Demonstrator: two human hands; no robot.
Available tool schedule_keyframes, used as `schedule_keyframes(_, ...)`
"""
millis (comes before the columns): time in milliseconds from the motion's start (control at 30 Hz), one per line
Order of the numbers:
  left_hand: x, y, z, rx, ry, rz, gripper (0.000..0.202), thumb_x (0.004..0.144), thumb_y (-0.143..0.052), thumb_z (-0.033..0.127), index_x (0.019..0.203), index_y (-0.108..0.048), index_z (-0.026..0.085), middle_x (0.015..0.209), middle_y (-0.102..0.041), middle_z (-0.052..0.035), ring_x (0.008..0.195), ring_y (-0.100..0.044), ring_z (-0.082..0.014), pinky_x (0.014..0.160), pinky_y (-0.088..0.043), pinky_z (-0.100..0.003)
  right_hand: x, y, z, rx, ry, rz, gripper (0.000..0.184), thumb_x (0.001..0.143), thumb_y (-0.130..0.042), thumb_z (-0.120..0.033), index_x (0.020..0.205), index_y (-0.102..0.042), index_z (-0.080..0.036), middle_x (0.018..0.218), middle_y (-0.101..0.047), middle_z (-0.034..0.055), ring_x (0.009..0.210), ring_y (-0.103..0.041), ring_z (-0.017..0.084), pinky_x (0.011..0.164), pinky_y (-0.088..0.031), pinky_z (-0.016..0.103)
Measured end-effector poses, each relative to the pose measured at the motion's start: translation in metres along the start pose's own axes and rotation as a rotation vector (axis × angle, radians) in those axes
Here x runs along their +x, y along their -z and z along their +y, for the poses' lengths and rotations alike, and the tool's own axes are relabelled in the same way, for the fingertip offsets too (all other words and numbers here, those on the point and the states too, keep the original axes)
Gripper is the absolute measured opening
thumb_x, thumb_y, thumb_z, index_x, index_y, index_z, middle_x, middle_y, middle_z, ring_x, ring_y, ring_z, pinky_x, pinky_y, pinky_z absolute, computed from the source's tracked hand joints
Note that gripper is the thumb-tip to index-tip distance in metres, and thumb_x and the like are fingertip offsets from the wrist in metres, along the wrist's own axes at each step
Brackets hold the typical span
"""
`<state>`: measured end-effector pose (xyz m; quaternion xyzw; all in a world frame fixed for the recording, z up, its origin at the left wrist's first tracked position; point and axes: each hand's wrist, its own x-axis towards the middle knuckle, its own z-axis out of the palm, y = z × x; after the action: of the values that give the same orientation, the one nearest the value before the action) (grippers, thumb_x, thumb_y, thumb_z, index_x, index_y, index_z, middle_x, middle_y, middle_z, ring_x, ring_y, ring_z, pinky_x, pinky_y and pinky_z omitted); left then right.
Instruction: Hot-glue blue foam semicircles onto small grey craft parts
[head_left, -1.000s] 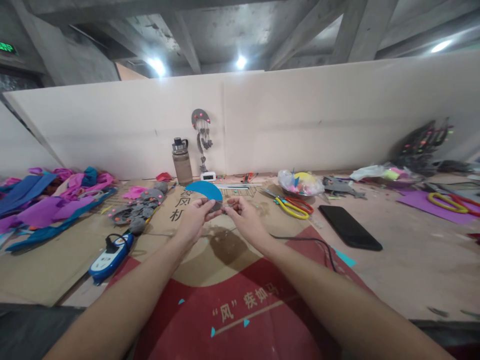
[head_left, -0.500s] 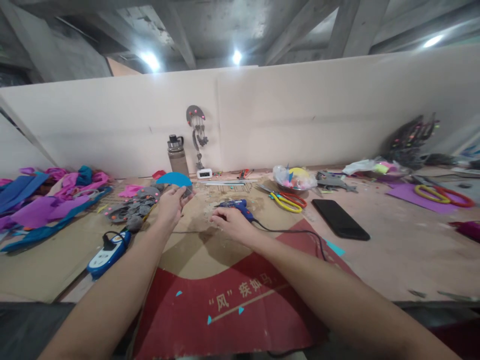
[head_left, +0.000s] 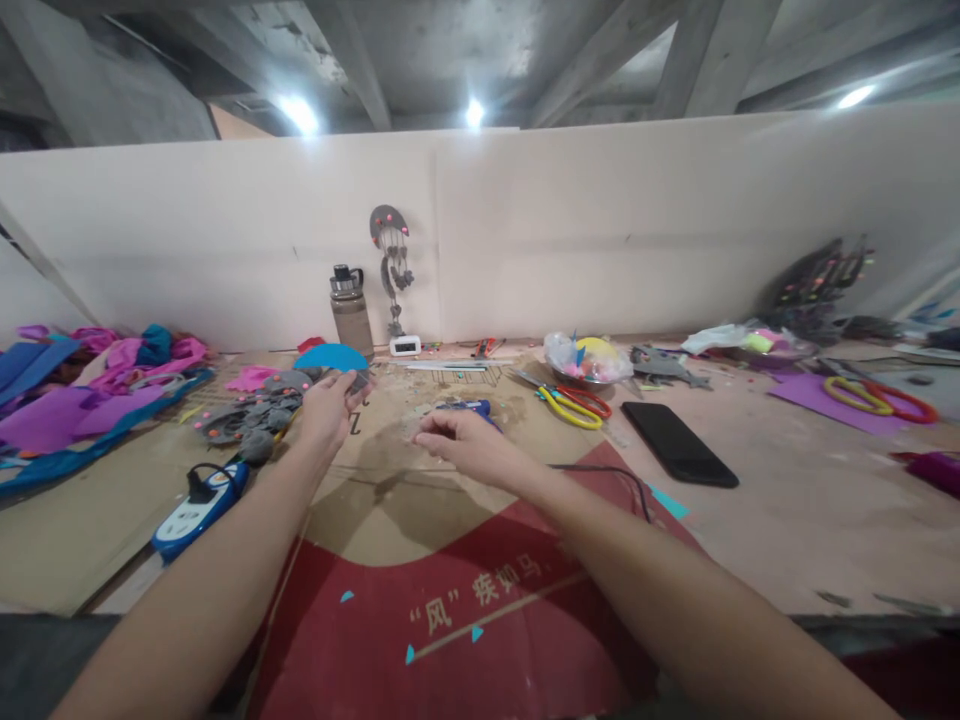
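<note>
Blue piece (head_left: pixel 331 357) runs sideways, arched edge uppermost, left hand (head_left: pixel 332 402) pinching it, right hand (head_left: pixel 463 443) curled, hold unclear.

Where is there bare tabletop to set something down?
The widest bare patch of table lies right of the black phone, between the purple sheet and the grey scraps by the front edge. Brown cardboard lies bare left of the power strip, in front of the fabric pile. Crowded: that pile, and around the scissors and plastic-wrapped bowl.

The blue round-edged piece (head_left: pixel 331 356) sits in the left hand (head_left: pixel 330 402).
</note>
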<state>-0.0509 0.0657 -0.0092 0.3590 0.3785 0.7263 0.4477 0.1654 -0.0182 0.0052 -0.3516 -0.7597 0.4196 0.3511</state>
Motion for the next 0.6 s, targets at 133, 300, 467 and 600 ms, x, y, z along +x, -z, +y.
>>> schedule_keyframes(133, 0.003, 0.001, -0.001, 0.004, 0.006, 0.027, 0.009, 0.07, -0.065, 0.009, 0.065, -0.058, 0.01, 0.067, -0.064, -0.0031, 0.065, -0.066, -0.013, 0.07, -0.058, -0.028, -0.013, 0.021, -0.023, 0.201, -0.078, -0.132, 0.024, 0.085, -0.053, -0.034, 0.103, -0.06, -0.021, 0.066, -0.045, -0.0049, 0.054, -0.039, 0.007, 0.045, -0.03, 0.018)
schedule_keyframes(300, 0.0, 0.0, -0.003, -0.01, 0.015, 0.002, 0.01, 0.069, -0.067, 0.01, 0.066, -0.057, 0.011, 0.07, -0.065, -0.0033, 0.067, -0.066, -0.0123, 0.073, -0.057, -0.03, -0.02, 0.033, -0.026, 0.332, 0.071, -0.296, 0.03, 0.086, -0.055, -0.039, 0.106, -0.061, -0.017, 0.07, -0.053, -0.0027, 0.062, -0.052, 0.008, 0.062, -0.046, 0.023)
schedule_keyframes(467, 0.005, -0.002, 0.002, -0.029, -0.021, -0.007, 0.007, 0.072, -0.065, 0.012, 0.069, -0.06, 0.011, 0.07, -0.066, -0.0036, 0.066, -0.067, -0.0128, 0.072, -0.057, -0.028, -0.027, 0.039, -0.031, 0.391, 0.052, -0.507, 0.046, 0.084, -0.057, -0.036, 0.128, -0.051, -0.023, 0.077, -0.058, -0.0026, 0.063, -0.06, 0.009, 0.066, -0.053, 0.028)
schedule_keyframes(600, 0.012, -0.001, 0.01, -0.043, -0.038, 0.046, 0.008, 0.074, -0.062, 0.01, 0.068, -0.057, 0.012, 0.067, -0.066, -0.0034, 0.064, -0.067, -0.0124, 0.066, -0.057, -0.023, -0.034, 0.05, -0.041, 0.387, -0.02, -0.581, 0.052, 0.082, -0.059, -0.04, 0.13, -0.049, -0.023, 0.085, -0.061, 0.0006, 0.055, -0.057, 0.007, 0.05, -0.049, 0.02)
